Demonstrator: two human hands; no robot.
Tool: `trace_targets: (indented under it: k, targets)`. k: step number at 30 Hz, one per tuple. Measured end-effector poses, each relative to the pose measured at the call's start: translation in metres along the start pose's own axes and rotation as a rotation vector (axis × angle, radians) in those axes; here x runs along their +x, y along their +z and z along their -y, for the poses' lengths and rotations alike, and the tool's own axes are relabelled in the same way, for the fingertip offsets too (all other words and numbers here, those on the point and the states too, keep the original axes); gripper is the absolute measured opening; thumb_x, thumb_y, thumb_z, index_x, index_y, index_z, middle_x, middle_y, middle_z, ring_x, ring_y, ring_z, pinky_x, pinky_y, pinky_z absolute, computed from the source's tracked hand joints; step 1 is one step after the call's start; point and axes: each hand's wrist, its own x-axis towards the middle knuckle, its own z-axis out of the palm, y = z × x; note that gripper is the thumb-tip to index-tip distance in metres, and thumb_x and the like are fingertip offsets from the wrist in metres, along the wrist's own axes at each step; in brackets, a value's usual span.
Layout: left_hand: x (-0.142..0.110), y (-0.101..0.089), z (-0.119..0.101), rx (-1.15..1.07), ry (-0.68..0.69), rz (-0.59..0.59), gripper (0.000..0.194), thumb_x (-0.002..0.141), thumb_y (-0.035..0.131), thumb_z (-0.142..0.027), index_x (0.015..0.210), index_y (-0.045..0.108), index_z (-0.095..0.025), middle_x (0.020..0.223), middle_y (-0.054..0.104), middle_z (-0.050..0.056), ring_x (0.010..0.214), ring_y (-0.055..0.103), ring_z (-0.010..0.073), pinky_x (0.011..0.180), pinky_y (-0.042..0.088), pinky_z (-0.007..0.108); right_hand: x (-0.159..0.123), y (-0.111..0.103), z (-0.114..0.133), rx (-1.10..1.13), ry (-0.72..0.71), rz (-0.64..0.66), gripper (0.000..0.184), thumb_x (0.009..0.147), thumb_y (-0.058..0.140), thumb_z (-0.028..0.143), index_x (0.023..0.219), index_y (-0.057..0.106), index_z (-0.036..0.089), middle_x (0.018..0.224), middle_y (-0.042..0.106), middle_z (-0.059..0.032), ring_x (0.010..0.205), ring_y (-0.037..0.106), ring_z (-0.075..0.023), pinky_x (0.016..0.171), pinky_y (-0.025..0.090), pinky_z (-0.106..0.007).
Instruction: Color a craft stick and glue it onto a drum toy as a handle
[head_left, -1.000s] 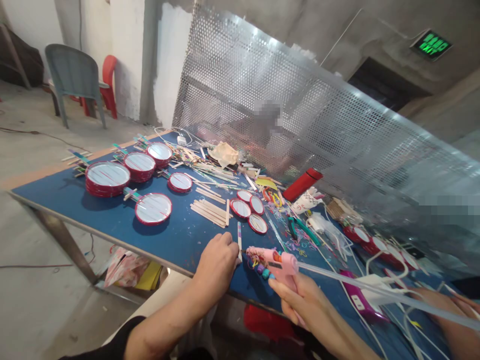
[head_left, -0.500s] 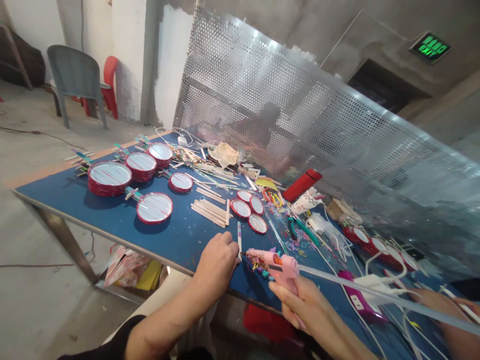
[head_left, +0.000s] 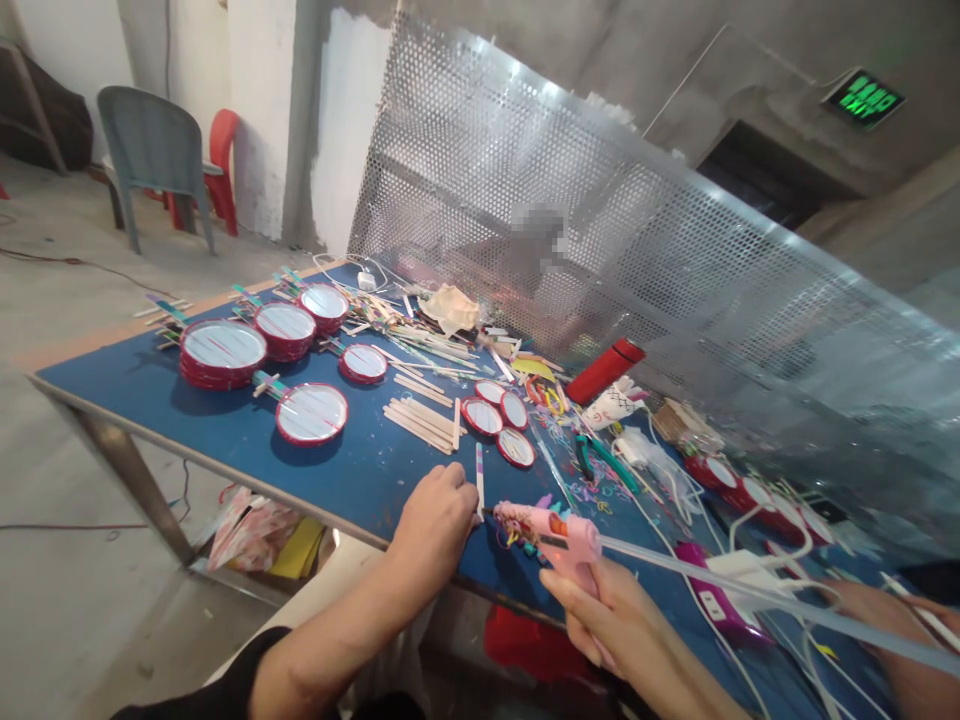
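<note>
My right hand [head_left: 600, 610] is wrapped round the handle of a pink glue gun [head_left: 566, 540], a long clear glue stick [head_left: 675, 557] running out of its back. The gun's nozzle points left, close to the lower end of a white and purple craft stick [head_left: 480, 475]. My left hand [head_left: 441, 510] is closed on that stick near the table's front edge; its fingertips are partly hidden. Beyond the hands lie small round red-rimmed discs [head_left: 516, 447] and a row of plain wooden craft sticks [head_left: 420, 425].
Stacks of red-rimmed drum shapes [head_left: 223, 350] stand on the left of the blue table [head_left: 375, 480]. Teal-handled pliers [head_left: 611, 465], a red bottle [head_left: 606, 368] and a purple power strip [head_left: 720, 595] with cables are to the right. Another person's hand [head_left: 877, 620] is at far right.
Almost nothing differs. The view has shifted very slightly, while both hands, the glue gun and the craft stick keep nearly the same places.
</note>
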Motion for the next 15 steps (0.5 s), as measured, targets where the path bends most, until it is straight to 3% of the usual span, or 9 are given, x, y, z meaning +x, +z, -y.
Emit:
trace_targets:
  k: [8,15]
  targets:
    - [-0.0007,0.0007,0.0006,0.006,0.008,-0.004,0.016,0.094,0.054,-0.021,0.086,0.068,-0.017,0.093,0.061,0.007,0.09,0.055,0.0223,0.079,0.044,0.031,-0.0025,0.0028,0.001,-0.004,0.008,0.002,0.068,0.082,0.049,0.058,0.139,0.042,0.019,0.04,0.039,0.0073,0.038,0.032,-0.0086,0.037,0.02,-0.017]
    - [-0.0011,0.0005,0.0011,0.001,0.011,-0.006,0.016,0.094,0.054,-0.019,0.086,0.068,-0.016,0.094,0.062,0.007,0.089,0.056,0.0223,0.078,0.045,0.031,0.0004,-0.0011,-0.0071,-0.064,0.0,0.037,0.071,0.085,0.046,0.059,0.14,0.039,0.014,0.044,0.037,0.0079,0.04,0.03,-0.0082,0.037,0.02,-0.017]
